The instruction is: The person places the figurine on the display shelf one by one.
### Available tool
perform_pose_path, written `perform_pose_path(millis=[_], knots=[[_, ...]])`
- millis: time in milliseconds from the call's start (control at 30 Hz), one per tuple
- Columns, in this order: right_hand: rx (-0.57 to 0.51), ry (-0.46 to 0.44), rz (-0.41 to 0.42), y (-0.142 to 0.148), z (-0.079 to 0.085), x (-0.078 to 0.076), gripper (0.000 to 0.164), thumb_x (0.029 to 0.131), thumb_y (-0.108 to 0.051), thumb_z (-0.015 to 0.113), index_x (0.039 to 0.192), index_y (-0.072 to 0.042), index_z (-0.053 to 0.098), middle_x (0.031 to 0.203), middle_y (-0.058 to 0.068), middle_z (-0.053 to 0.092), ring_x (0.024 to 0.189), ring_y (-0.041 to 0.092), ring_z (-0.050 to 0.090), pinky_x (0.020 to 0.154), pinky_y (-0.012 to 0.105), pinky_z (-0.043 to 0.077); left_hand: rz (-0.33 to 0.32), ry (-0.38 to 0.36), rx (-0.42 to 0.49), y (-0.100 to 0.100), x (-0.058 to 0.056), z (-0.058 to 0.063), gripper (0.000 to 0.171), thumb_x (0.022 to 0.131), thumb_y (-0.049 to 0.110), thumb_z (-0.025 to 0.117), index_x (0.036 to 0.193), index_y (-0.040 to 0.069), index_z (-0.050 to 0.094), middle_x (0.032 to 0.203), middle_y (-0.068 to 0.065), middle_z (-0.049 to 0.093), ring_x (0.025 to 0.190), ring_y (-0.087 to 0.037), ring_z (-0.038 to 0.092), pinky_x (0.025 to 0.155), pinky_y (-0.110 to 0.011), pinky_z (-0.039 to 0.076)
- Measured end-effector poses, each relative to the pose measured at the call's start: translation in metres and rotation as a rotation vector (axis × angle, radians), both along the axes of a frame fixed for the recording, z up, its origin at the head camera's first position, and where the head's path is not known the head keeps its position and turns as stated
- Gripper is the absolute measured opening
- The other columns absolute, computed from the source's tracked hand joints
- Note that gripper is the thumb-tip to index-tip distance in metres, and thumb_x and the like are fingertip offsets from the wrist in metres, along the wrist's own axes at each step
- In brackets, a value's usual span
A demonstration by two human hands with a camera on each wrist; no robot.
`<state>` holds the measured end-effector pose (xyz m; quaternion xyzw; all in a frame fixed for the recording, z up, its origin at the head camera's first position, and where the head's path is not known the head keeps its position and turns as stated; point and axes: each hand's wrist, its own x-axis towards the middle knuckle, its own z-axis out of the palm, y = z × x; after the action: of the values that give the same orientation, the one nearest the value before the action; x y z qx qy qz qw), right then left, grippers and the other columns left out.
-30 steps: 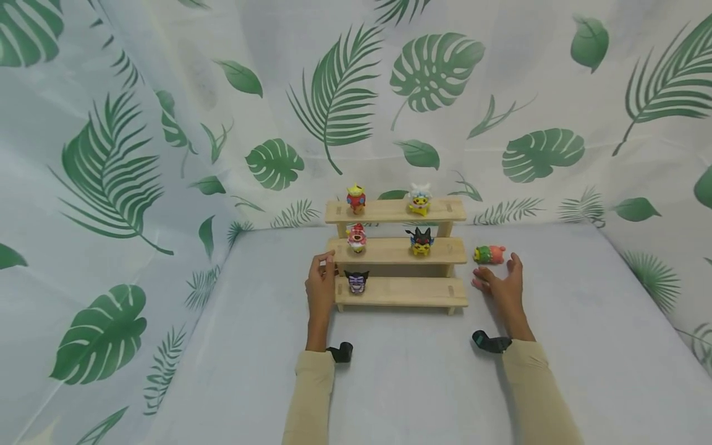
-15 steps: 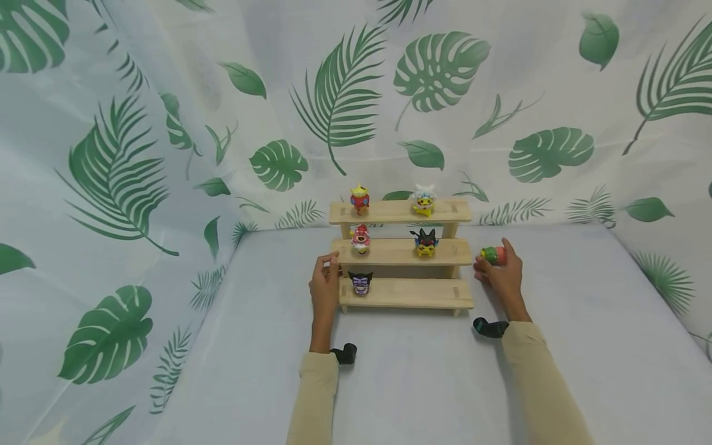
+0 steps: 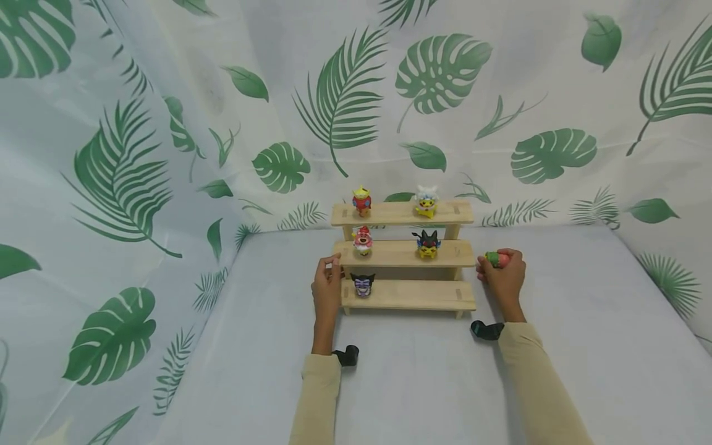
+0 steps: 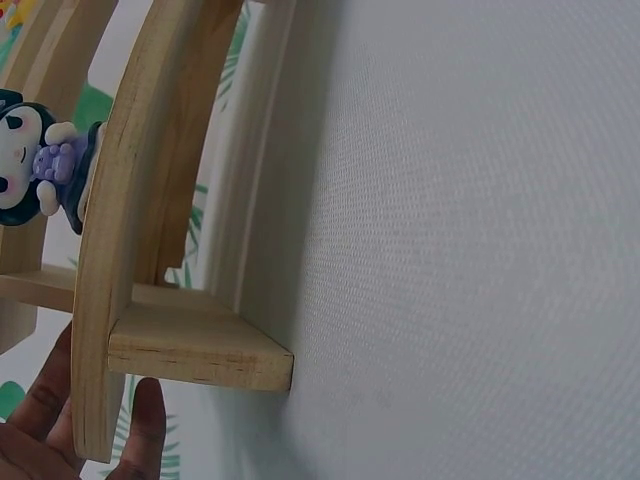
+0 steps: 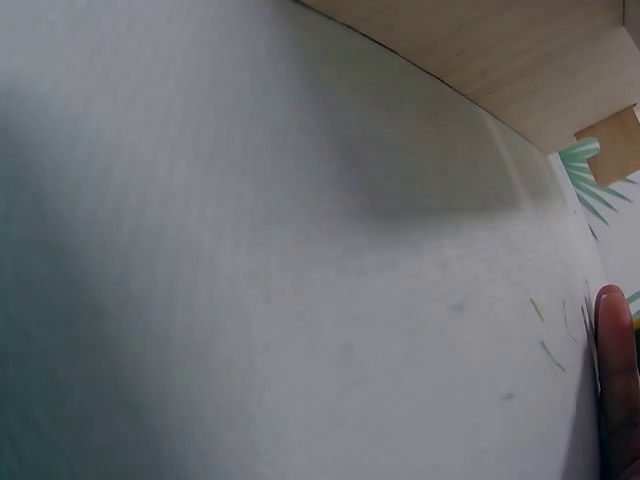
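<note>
A three-tier wooden display shelf [image 3: 408, 293] stands on the table. At its left end my left hand [image 3: 327, 289] holds the frame; in the left wrist view, its thumb and fingers [image 4: 145, 425] lie on either side of the lowest board's end. My right hand [image 3: 505, 278], right of the shelf, grips a small green and coral-pink figurine [image 3: 497, 259] between thumb and fingers. The right wrist view shows one finger [image 5: 616, 370] at its edge, with the figurine mostly out of sight. A black-and-purple figurine [image 3: 363, 285] stands at the left of the bottom tier.
On the middle tier stand a pink bear figurine [image 3: 363, 240] and a black-eared yellow figurine [image 3: 428, 243]. The top tier carries a red-and-yellow figurine [image 3: 361, 201] and a white-hooded yellow figurine [image 3: 426, 201]. A leaf-printed curtain [image 3: 367, 167] rises behind the white table [image 3: 417, 383].
My right hand has reached the green and coral-pink figurine lying right of the shelf and closed its fingers round it. The left hand stays at the shelf's left end. The head view has shifted slightly.
</note>
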<state>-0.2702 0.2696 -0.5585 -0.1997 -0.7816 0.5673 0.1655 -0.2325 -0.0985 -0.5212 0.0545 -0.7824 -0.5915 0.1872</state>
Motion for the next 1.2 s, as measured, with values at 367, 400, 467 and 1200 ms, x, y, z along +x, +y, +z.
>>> perform_pose_path(millis=[367,400,467,1200], knots=[[-0.059,0.02,-0.022,0.003,-0.002,0.004,0.063,0.089,-0.013,0.07,0.137,-0.003,0.03,0.122,0.022,0.051,0.052,-0.013,0.056,0.055,0.012,0.053,-0.001,0.001,-0.005,0.001,0.0,-0.002,0.028,0.103,0.038,0.047,0.118,0.02,0.062,0.129,0.006,0.065,0.099,-0.018,0.07,0.083,-0.037,0.058],[-0.075,0.02,-0.021,0.003,-0.002,0.005,0.066,0.088,-0.013,0.07,0.139,-0.004,0.028,0.124,0.023,0.05,0.051,-0.013,0.057,0.055,0.012,0.053,-0.002,0.001,-0.003,0.001,0.0,-0.002,0.028,0.103,0.038,0.047,0.118,0.02,0.062,0.129,0.006,0.065,0.099,-0.018,0.07,0.083,-0.036,0.058],[-0.085,0.008,-0.014,0.004,-0.001,0.007,0.071,0.088,-0.013,0.071,0.143,-0.005,0.026,0.128,0.026,0.049,0.051,-0.013,0.057,0.056,0.011,0.053,-0.004,0.006,0.003,0.001,0.0,-0.001,0.028,0.103,0.037,0.047,0.118,0.019,0.062,0.13,0.006,0.065,0.1,-0.019,0.07,0.084,-0.037,0.058],[-0.366,0.06,0.167,0.021,0.001,0.024,0.051,0.092,-0.025,0.069,0.127,-0.02,0.033,0.097,-0.011,0.062,0.075,-0.003,0.069,0.069,0.01,0.054,0.004,0.007,-0.012,0.0,0.0,0.0,0.03,0.103,0.038,0.047,0.118,0.017,0.062,0.13,0.005,0.065,0.103,-0.019,0.07,0.084,-0.039,0.058]])
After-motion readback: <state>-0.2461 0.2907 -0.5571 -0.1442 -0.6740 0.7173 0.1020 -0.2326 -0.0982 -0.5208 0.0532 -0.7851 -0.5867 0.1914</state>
